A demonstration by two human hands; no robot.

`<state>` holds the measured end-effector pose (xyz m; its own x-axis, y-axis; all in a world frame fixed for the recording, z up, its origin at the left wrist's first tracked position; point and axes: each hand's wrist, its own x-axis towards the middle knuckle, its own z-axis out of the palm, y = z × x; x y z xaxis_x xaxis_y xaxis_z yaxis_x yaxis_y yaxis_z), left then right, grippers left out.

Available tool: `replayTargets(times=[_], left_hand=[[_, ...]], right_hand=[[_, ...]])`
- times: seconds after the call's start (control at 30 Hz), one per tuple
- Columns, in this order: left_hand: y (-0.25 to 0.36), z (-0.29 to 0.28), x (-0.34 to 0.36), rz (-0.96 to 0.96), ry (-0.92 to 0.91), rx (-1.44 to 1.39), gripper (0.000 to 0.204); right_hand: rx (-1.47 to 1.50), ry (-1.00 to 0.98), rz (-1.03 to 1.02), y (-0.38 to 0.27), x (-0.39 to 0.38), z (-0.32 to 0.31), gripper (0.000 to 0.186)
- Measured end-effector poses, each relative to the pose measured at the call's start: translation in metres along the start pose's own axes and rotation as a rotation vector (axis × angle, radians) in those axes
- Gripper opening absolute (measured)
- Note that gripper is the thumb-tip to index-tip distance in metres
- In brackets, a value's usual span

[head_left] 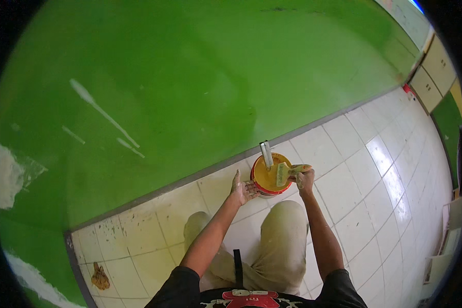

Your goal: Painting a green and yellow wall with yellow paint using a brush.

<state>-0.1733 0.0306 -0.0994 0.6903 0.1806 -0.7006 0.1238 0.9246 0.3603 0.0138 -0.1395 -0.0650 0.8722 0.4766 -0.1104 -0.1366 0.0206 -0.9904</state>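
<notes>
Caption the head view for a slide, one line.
Right hand holds a flat, wide-headed, yellowish tool over a round, red-rimmed bucket of yellow paste; open left hand beside it.

I note on feed: wall [190,92] green, white-patched | tiles [349,191] cream-white, gridded | bucket [278,193] red-rimmed | paint [265,179] mustard | trousers [278,241] beige | shirt [177,288] black, red print

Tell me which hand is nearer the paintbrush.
Right. The right hand grips the paintbrush by its handle; the left hand is open, left of the paintbrush, at the red bucket.
</notes>
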Motion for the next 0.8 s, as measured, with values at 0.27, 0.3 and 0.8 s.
replayTargets(times=[0.27, 0.3, 0.8], left_hand=[[0.005, -0.074, -0.053, 0.053, 0.015, -0.085, 0.108], [0.004, -0.084, -0.058, 0.059, 0.014, -0.090, 0.108], [-0.009, -0.136, -0.099, 0.060, 0.031, -0.213, 0.102]], right_hand=[[-0.039, -0.172, -0.011, -0.021, -0.036, 0.056, 0.020], [-0.011, -0.195, 0.006, -0.025, -0.040, 0.064, 0.020], [-0.996, -0.363, -0.360, 0.001, -0.069, 0.140, 0.012]])
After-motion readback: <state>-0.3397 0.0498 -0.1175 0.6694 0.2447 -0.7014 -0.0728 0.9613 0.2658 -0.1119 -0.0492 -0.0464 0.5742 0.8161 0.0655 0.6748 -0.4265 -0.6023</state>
